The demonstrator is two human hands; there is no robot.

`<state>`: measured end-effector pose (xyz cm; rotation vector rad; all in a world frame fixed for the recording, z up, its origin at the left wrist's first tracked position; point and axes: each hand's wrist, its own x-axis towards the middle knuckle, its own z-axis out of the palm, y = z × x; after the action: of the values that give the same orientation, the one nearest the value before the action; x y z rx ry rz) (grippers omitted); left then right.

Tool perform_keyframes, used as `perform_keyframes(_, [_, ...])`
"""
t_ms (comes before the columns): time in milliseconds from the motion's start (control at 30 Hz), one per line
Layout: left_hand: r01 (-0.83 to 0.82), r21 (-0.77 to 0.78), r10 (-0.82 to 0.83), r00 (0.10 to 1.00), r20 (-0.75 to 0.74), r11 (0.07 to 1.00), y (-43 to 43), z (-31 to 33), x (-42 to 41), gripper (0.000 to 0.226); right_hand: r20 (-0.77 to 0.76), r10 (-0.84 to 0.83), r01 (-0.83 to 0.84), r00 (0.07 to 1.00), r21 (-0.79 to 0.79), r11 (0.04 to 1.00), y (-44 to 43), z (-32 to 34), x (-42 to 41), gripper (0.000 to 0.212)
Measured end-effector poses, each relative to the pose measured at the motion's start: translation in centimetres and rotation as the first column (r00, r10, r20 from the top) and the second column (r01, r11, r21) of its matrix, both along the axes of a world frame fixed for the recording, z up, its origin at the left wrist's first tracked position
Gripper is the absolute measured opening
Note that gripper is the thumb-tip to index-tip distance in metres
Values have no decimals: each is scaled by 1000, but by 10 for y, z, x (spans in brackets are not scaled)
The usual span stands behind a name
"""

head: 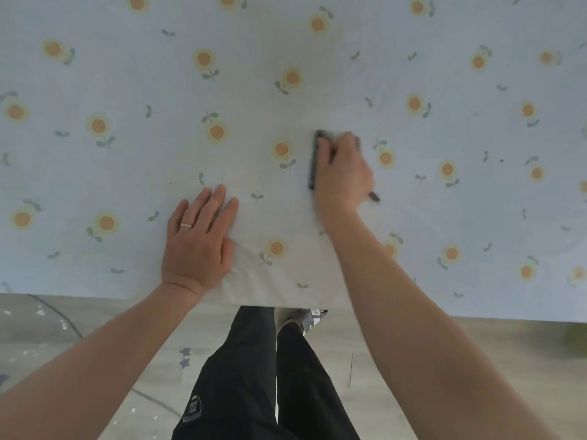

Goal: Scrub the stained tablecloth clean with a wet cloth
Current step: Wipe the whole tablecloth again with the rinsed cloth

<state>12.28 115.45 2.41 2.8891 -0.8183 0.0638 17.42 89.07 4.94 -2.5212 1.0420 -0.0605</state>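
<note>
The left forearm [104,344] and right forearm [413,296], both bare, reach forward over the near edge of the tablecloth [127,169]. The left hand [198,236] lies palm down on it close to that edge, fingers straight and slightly spread, a ring [186,225] on one finger. The right hand [343,173] is farther in from the edge and motion-blurred. Its fingers bend down over a dark cloth [313,160] pressed against the tablecloth.

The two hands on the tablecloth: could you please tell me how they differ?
The left hand lies flat on the bare tablecloth; the right hand covers a dark cloth. The left hand wears a ring; the right hand shows none. The left hand is sharp, the right hand blurred. Both are palm-down.
</note>
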Motion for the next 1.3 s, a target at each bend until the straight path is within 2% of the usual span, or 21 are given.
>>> perform_keyframes(67, [3,1,-3,1000,4,1000,0,-1,0,56,56,226,-227,973,18,974,36,0,-6,31])
perform_keyframes(133, [-3,2,3,1000,2,1000,0,0,-2,56,119,455,-456,883,-18,890,57,2,-33,33])
perform_keyframes(200, [-4,-1,4,1000,-8,1000,0,1,-1,56,133,597,-592,791,-79,802,50,-2,-66,38])
perform_keyframes(233, [-3,-5,2,1000,-20,1000,0,1,0,57,100,615,-608,782,-91,789,36,-4,-81,39])
perform_keyframes(300, [0,-4,-1,999,-44,1000,1,1,0,58,-1,534,-531,845,-107,840,-4,-3,-101,41])
perform_keyframes(400, [-2,11,2,999,-48,1000,1,2,-2,58,-105,205,-214,973,-86,973,-57,7,-87,40])
perform_keyframes(467, [6,15,-5,998,-63,1000,2,2,-2,58,-90,-13,4,996,-97,995,-65,9,-49,37])
perform_keyframes(533, [10,22,-9,997,-79,1000,3,2,0,59,-61,-98,93,993,-69,993,-45,6,-2,34])
perform_keyframes(600, [13,26,-11,996,-87,1000,2,2,1,60,-42,3,-4,999,-17,1000,-6,5,30,32])
perform_keyframes(667, [18,22,-16,996,-93,1000,3,2,0,61,-20,194,-193,981,18,981,41,4,34,31])
perform_keyframes(767, [31,29,-28,996,-88,999,4,1,1,61,40,467,-468,883,3,884,83,7,-6,39])
perform_keyframes(833, [38,29,-35,995,-95,999,6,1,2,60,17,527,-526,850,-26,850,72,9,-41,42])
perform_keyframes(900, [38,9,-37,992,-117,999,7,1,2,59,-119,450,-454,885,-14,891,35,12,-69,41])
perform_keyframes(967, [43,9,-42,990,-133,999,7,1,0,59,-203,255,-265,945,-23,964,-12,16,-81,41])
perform_keyframes(1067, [44,-5,-44,990,-137,999,7,1,1,60,-145,-82,62,986,-141,988,-57,14,-47,40])
perform_keyframes(1133, [35,-13,-36,991,-131,999,7,0,1,60,-87,-213,199,973,-143,969,-55,7,-2,40])
perform_keyframes(1200, [33,-18,-35,990,-134,999,7,0,1,60,-66,-172,164,983,-105,981,-31,1,41,38])
perform_keyframes(1300, [35,-32,-38,993,-114,999,6,1,1,60,-31,128,-129,991,-35,991,37,0,68,32])
